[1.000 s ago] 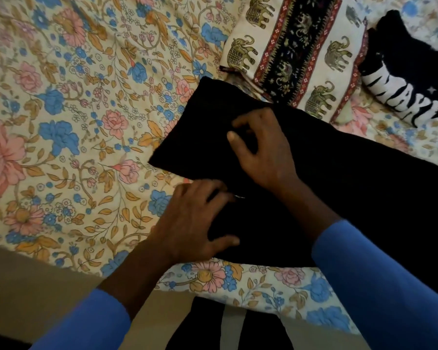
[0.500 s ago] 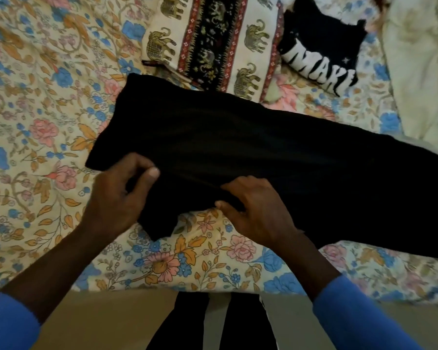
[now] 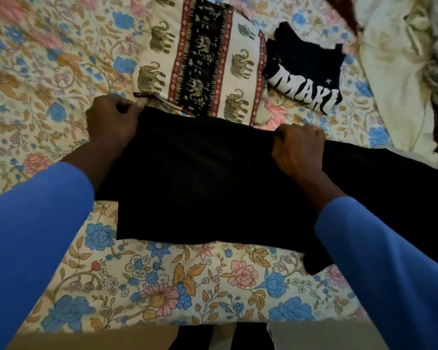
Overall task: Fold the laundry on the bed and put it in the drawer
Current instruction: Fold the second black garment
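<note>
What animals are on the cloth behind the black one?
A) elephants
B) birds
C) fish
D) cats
A: the patterned cloth lying beyond the black cloth has rows of elephants printed on it.

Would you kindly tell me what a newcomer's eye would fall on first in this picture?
The large black garment spread across the middle of the floral bedsheet stands out most, with the left hand gripping its far left corner and the right hand gripping its far edge. Behind it lie an elephant-print cloth and, to that cloth's right, a black shirt with white lettering.
</note>
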A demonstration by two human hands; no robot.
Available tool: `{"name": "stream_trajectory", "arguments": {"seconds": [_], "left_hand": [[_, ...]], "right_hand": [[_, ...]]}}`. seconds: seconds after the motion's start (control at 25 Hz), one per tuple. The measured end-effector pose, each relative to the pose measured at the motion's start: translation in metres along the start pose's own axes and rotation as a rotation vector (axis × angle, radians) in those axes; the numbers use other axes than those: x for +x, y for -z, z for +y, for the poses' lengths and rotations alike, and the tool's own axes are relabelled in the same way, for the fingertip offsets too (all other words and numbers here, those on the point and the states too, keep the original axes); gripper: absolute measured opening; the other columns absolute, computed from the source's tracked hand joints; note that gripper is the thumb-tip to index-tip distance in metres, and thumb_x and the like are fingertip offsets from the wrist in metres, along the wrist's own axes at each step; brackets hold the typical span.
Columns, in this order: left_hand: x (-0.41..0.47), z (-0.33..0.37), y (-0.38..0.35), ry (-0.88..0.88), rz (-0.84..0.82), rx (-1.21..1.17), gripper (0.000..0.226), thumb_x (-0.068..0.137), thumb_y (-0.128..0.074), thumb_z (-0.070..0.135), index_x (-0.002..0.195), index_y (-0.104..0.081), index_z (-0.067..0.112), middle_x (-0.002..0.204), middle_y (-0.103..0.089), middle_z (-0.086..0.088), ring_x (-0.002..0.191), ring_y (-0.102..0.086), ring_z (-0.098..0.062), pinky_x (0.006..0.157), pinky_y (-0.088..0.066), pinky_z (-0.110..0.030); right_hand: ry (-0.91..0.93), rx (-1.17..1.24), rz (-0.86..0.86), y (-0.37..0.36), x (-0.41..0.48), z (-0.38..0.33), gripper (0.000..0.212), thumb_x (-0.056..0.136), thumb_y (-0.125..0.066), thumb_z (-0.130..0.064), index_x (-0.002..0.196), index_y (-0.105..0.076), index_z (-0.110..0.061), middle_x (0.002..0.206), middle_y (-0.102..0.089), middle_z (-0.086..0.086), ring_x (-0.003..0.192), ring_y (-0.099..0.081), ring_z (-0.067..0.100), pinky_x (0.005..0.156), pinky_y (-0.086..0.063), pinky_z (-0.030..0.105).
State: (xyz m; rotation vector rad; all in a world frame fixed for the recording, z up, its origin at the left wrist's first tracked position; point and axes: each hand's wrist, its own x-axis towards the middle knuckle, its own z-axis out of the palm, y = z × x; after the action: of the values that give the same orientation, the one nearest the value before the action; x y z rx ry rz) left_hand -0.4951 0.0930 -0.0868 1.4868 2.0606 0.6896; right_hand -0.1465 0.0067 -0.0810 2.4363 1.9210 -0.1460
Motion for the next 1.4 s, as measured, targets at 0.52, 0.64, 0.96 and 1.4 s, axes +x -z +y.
{"name": "stream_trajectory", "arguments": {"seconds": [0.52,0.64,0.96,1.4], "left_hand": [[-0.111,-0.072,-0.012,0.151,0.159,0.245,0.057,0.094,-0.058,0.065,0.126,-0.046,0.019,0.130,-0.051,-0.013,0.120,-0.050,-0.035,0.086,-0.046,-0.050],[-0.127,-0.088,0.002,0.083,0.178,0.100,0.042,0.101,-0.058,0.050,0.124,-0.050,0.016,0.123,-0.053,-0.010,0.111,-0.055,-0.030,0.078,-0.048,-0.042],[-0.173,-0.112,0.016,0.061,0.029,0.482,0.054,0.092,-0.052,0.074,0.109,-0.059,0.023,0.101,-0.059,-0.002,0.091,-0.059,-0.027,0.079,-0.044,-0.042],[-0.151,-0.103,0.048,0.073,0.201,0.004,0.030,0.099,-0.063,0.047,0.089,-0.049,0.023,0.060,-0.039,0.017,0.049,-0.039,0.005,0.049,-0.021,-0.011]], "right_hand": [[-0.074,0.142,0.204,-0.037,0.026,-0.067,0.033,0.102,-0.046,-0.039,0.121,-0.064,-0.018,0.119,-0.059,0.012,0.114,-0.052,0.032,0.105,-0.035,0.050],[0.313,0.281,0.184,-0.029,0.020,-0.122,0.036,0.103,-0.047,-0.040,0.127,-0.061,-0.017,0.125,-0.054,0.010,0.113,-0.053,0.026,0.094,-0.044,0.041],[0.391,0.315,-0.232,-0.034,0.062,-0.261,0.054,0.100,-0.062,-0.038,0.147,-0.047,-0.018,0.147,-0.052,0.011,0.129,-0.056,0.030,0.096,-0.049,0.039],[0.328,0.603,0.152,-0.011,0.062,-0.273,0.025,0.102,-0.055,-0.033,0.120,-0.068,-0.024,0.101,-0.072,-0.003,0.091,-0.065,0.014,0.073,-0.044,0.025]]}}
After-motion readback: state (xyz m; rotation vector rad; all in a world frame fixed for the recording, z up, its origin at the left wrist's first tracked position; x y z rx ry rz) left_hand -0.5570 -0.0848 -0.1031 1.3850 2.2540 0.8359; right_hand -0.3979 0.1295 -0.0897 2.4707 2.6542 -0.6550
